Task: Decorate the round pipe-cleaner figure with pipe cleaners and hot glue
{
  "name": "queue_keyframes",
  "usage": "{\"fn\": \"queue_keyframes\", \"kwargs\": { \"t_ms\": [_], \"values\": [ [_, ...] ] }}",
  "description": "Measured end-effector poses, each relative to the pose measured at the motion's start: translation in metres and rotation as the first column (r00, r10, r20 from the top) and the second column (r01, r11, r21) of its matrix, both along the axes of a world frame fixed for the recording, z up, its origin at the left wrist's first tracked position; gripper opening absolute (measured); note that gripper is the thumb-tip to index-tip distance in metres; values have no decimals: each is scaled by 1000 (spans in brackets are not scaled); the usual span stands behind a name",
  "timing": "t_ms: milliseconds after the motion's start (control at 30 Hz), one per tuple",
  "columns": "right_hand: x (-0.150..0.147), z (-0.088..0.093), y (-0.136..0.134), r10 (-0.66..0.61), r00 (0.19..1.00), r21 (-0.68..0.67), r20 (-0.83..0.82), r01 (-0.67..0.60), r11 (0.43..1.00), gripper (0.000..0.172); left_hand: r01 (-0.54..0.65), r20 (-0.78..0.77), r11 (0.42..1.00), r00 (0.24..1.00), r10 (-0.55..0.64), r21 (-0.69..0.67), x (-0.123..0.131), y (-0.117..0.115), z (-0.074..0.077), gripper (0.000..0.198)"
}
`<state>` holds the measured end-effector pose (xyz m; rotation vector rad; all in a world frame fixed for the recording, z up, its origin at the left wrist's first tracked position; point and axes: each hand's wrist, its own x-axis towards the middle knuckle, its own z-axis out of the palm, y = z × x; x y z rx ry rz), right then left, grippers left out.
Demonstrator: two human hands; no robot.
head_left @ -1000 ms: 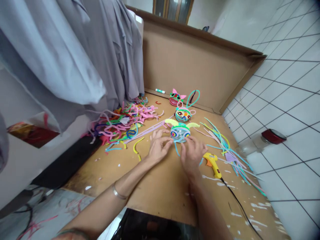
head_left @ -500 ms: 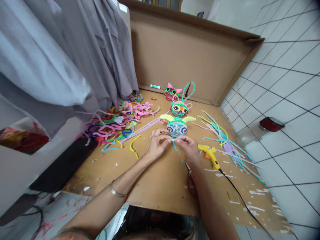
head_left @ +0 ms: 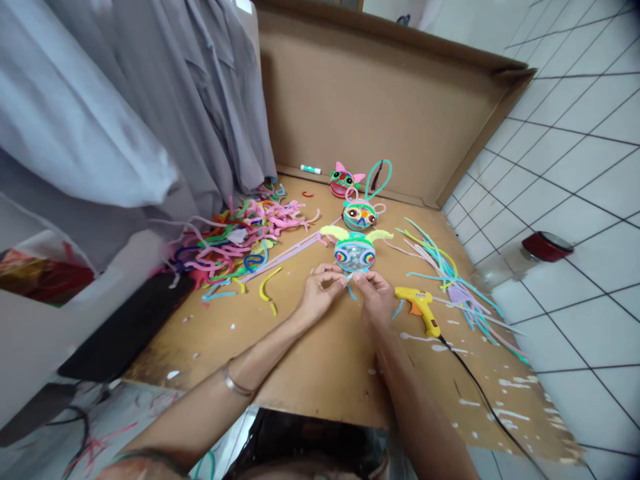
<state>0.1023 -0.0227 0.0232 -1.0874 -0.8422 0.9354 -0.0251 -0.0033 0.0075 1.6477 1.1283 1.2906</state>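
A round figure point(head_left: 355, 256) with yellow-green horns and ringed eyes stands on the brown table point(head_left: 320, 367). Just in front of it, my left hand point(head_left: 323, 288) and my right hand point(head_left: 374, 293) pinch a small light-blue pipe cleaner piece point(head_left: 350, 276) between their fingertips, nearly touching each other. A blue strip point(head_left: 352, 293) shows below the fingers. Behind the horned figure are a figure with looped pink ears point(head_left: 359, 215) and a pink-eared figure point(head_left: 342, 181). The yellow glue gun point(head_left: 423, 308) lies right of my right hand.
Tangled pipe cleaners point(head_left: 240, 240) are heaped at the left, and straight ones point(head_left: 460, 287) lie at the right. A glue stick point(head_left: 311, 169) rests by the cardboard wall point(head_left: 370, 100). Grey cloth point(head_left: 200, 100) hangs at the left. A red-lidded jar point(head_left: 545, 247) stands right.
My hands have shifted slightly, with the right fingers turned a little closer to the left ones. The camera view has moved slightly.
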Motion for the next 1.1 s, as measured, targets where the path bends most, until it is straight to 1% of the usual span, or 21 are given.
{"fn": "queue_keyframes", "kwargs": {
  "t_ms": [67, 167, 200, 267, 333, 433, 567, 667, 733, 900, 1100],
  "values": [
    [1, -1, 0, -5, 1000, -2, 20, 5, 1000, 30, -42, -45, 999, 998, 44, 34, 0, -2, 2, 14],
    [1, 0, 0, 4, 997, 4, 77, -4, 1000, 30, -129, -186, 973, 968, 166, 192, -2, -7, 9, 18],
    [1, 0, 0, 7, 995, 7, 95, -8, 1000, 30, -132, -238, 958, 952, 194, 254, -4, -8, 12, 19],
    [0, 1, -1, 8, 993, 14, 116, -10, 1000, 29, -97, -326, 932, 920, 217, 348, -6, -10, 16, 20],
    [-3, 2, -2, 5, 993, 27, 120, -8, 1000, 28, -60, -370, 918, 904, 216, 391, -8, -10, 17, 20],
    [-8, -1, -2, -21, 994, 58, 106, 15, 998, 28, -52, -375, 923, 904, 206, 382, -9, -9, 16, 21],
    [-18, -8, -1, -111, 993, 100, 36, 107, 989, 28, -97, -311, 947, 930, 195, 306, -7, -9, 15, 24],
    [-24, -13, 0, -153, 988, 97, -25, 155, 983, 27, -135, -242, 963, 951, 192, 234, -4, -9, 14, 24],
    [-26, -14, 0, -166, 984, 86, -57, 170, 982, 27, -128, -229, 969, 957, 176, 211, -3, -9, 14, 24],
    [-26, -14, 0, -140, 987, 60, -75, 145, 988, 25, -53, -276, 970, 954, 119, 236, -7, -6, 13, 24],
    [-23, -12, -1, -94, 993, 32, -66, 96, 995, 27, 3, -174, 977, 984, 35, 213, -9, -1, 14, 26]
  ]
}}
